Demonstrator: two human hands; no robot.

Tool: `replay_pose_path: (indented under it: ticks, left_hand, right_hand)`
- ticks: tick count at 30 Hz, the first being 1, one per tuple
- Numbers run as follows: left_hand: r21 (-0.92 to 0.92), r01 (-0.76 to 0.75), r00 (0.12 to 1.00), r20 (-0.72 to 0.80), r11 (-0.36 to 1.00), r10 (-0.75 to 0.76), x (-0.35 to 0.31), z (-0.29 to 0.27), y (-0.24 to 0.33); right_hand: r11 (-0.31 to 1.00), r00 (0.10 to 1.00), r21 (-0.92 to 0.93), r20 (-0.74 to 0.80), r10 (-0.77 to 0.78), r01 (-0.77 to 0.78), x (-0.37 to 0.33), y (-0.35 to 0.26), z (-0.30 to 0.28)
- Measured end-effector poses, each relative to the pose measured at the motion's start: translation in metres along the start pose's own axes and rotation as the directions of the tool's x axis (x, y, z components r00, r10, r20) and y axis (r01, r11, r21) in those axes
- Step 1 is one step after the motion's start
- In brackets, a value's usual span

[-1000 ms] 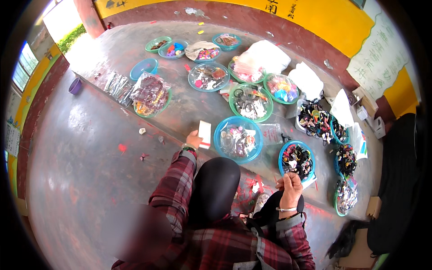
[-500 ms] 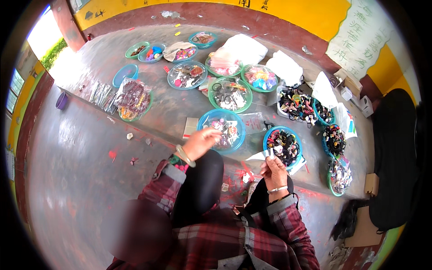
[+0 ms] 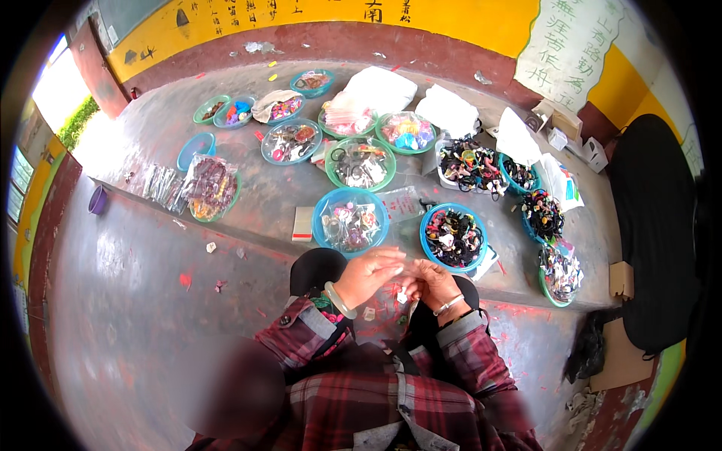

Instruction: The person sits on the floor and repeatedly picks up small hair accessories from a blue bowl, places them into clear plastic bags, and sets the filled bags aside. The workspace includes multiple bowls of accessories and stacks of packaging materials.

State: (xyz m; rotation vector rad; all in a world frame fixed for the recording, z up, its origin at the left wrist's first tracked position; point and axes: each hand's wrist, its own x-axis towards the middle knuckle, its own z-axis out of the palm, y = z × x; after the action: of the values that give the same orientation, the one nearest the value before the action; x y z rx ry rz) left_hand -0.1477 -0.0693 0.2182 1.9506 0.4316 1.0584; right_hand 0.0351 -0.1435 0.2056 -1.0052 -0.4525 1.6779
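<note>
Now that L hand (image 3: 368, 277) is in beside R hand (image 3: 435, 285), it's 2-handed work; both part-curled, can't tell what's held, if anything.

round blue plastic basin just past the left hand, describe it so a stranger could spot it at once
Find the grey raised platform. Near its front edge, beyond the left hand, sits the round blue plastic basin. Unlike the round blue plastic tub on its right, heaped with mostly black items, this one holds clear plastic packets with whitish and pinkish pieces.
</note>
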Motion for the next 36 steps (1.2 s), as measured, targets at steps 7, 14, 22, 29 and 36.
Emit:
replay_pose_path:
  ticks: [7, 14, 22, 29, 36]
  left_hand:
    - [-0.547, 0.684, 0.665, 0.195, 0.483, -0.721, -0.01, -0.014, -0.008]
    - [-0.379, 0.749, 0.652, 0.274, 0.544, -0.707, -0.01, -0.01, -0.015]
    - [-0.417, 0.703, 0.699, 0.251, 0.576, -0.67, -0.01, -0.003, -0.013]
    - [-0.401, 0.708, 0.684, 0.186, 0.581, -0.705, -0.012, -0.003, -0.015]
    - [-0.452, 0.674, 0.709, 0.172, 0.584, -0.684, -0.011, -0.003, -0.013]
  right_hand:
    - [0.959, 0.991, -0.254, -0.003, -0.134, 0.129, -0.003, 0.003, 0.009]
    - [0.928, 1.0, -0.373, 0.007, -0.017, 0.019, 0.003, 0.008, 0.005]
    - [0.979, 0.989, -0.191, -0.114, -0.098, 0.075, 0.008, 0.012, -0.001]
    - [0.971, 0.994, -0.228, -0.067, -0.087, 0.07, 0.007, 0.01, 0.0]
    - [0.946, 0.993, -0.31, -0.03, -0.115, 0.1, 0.004, 0.01, 0.004]
